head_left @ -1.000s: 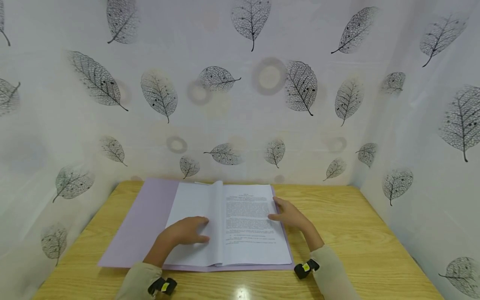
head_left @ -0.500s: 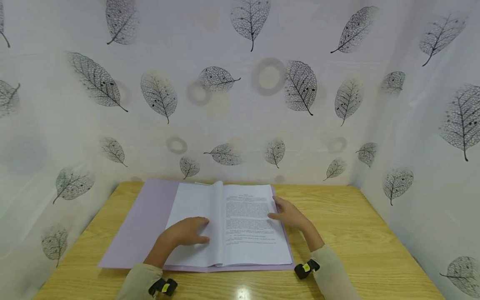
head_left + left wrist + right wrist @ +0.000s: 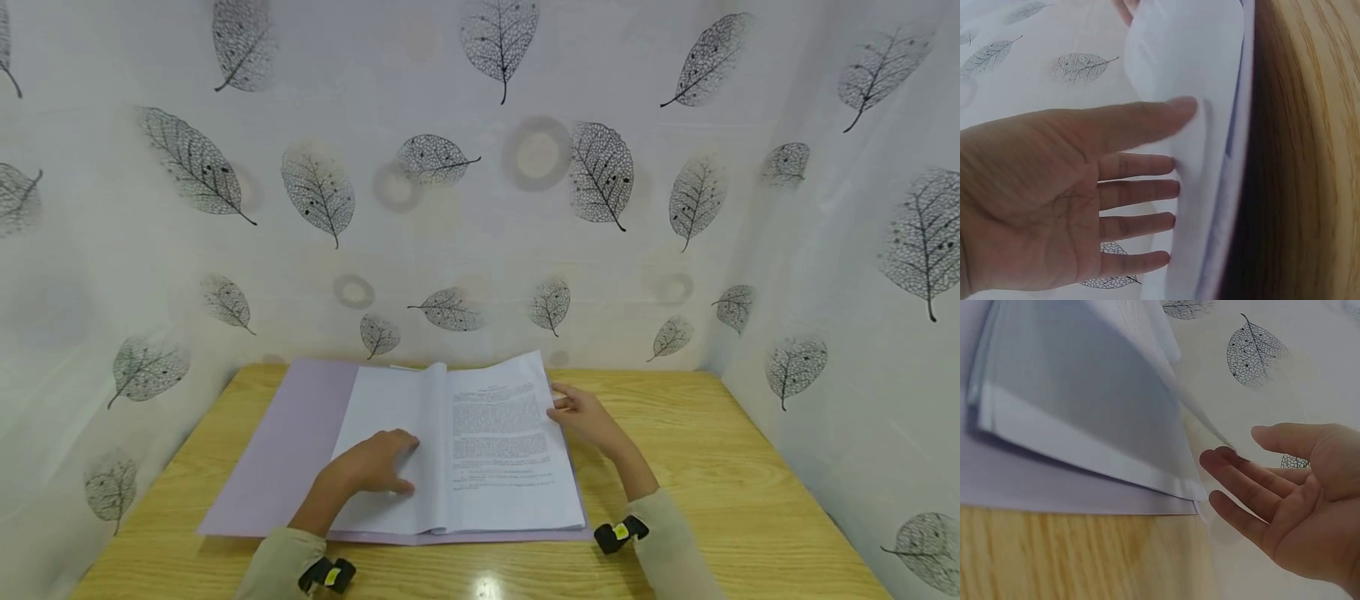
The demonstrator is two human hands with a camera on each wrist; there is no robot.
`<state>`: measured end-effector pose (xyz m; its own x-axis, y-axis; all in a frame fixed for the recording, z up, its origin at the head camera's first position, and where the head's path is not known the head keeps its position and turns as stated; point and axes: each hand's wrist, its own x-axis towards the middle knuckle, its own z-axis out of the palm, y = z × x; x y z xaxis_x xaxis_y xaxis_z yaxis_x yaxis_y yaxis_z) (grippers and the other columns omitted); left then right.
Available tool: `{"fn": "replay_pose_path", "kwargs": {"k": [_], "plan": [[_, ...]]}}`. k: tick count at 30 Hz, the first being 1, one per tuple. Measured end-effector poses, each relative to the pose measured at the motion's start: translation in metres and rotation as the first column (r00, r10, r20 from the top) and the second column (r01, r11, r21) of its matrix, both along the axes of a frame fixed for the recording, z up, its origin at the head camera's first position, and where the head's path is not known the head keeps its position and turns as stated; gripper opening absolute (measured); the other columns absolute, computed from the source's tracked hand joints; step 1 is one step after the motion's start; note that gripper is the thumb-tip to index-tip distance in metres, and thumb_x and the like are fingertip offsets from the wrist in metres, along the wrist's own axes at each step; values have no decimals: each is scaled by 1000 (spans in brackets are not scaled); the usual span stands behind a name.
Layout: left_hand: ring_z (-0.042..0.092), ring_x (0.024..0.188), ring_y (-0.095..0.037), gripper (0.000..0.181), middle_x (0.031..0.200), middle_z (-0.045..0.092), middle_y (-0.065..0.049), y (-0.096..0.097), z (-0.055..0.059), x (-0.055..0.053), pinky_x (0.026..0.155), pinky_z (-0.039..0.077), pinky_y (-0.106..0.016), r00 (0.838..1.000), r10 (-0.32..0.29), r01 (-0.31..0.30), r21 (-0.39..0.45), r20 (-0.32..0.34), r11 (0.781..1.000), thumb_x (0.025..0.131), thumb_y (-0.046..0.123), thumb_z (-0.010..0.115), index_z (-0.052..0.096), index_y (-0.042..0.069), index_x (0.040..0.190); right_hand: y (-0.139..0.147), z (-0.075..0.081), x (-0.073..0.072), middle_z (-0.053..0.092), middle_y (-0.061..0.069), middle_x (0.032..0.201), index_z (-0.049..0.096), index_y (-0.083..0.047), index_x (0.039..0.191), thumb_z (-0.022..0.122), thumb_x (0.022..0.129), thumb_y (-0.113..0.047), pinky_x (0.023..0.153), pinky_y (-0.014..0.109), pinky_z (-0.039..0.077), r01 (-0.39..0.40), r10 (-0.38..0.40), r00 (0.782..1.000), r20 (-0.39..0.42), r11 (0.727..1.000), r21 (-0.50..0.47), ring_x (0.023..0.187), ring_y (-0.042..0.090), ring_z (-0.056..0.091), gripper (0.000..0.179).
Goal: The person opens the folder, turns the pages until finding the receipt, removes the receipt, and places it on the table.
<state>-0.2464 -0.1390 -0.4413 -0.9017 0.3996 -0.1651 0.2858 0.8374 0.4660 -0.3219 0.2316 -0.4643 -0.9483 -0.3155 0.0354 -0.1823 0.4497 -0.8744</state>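
Observation:
A lilac folder (image 3: 273, 467) lies spread on the table, with a stack of white sheets inside. The right-hand printed page (image 3: 498, 442) has its far right corner lifted. My right hand (image 3: 590, 421) is at that page's right edge. In the right wrist view, the fingers (image 3: 1250, 487) of this hand reach under the raised sheet (image 3: 1172, 387), and the thumb stands apart from it. My left hand (image 3: 367, 464) is over the left-hand white page (image 3: 386, 392), fingers extended toward the folded ridge of paper (image 3: 435, 450) near the middle. Its palm and spread thumb show in the left wrist view.
The wooden table (image 3: 675, 467) extends to both sides of the folder. A pale curtain (image 3: 480, 233) printed with leaf skeletons encloses the back and sides. Each sleeve carries a black wrist camera (image 3: 621, 533).
My right hand has shifted slightly right and up, and the page's far right corner has risen from lying flat. The left hand has barely moved.

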Motion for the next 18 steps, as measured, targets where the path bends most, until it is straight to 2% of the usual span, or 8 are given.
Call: {"fn": "replay_pose_path", "kwargs": {"k": [2,4,10,15,18], "plan": [[52,134,-44,74,141,59,-23,0,1,1,114,43,-58,1000,-8,8,-7,-25,1000,71,16,93,60,-5,134,4,2,0,66,31,122,38,10,151,58,103,-9,95,44,60,-39,38,999,-9,999,-20,109,32,68,56],[50,134,-46,78,142,58,-23,0,0,0,113,43,-60,999,-10,9,-15,-41,1000,68,16,95,60,-4,135,6,3,-1,65,30,125,42,10,149,56,105,-10,96,44,60,-67,67,998,-10,997,-40,110,29,68,51],[49,133,-46,81,141,57,-22,-2,-2,0,109,44,-67,997,10,-14,-47,-80,999,66,21,97,60,-2,135,11,6,-1,61,31,135,48,11,145,48,108,-10,102,45,57,-112,116,993,39,989,-93,112,26,69,43],[48,132,-46,85,141,56,-21,-5,-5,-3,108,44,-67,996,20,-26,-64,-83,998,66,25,97,59,-1,137,15,7,-1,61,32,134,47,11,145,54,105,-11,102,44,57,-145,155,984,82,983,-113,114,31,68,46],[48,132,-45,86,141,55,-21,-7,-6,-4,108,44,-66,997,17,-22,-65,-77,998,66,27,97,58,-1,138,15,6,0,63,31,132,44,11,147,59,103,-10,100,35,57,-197,208,974,93,974,-114,114,23,68,52]]}}
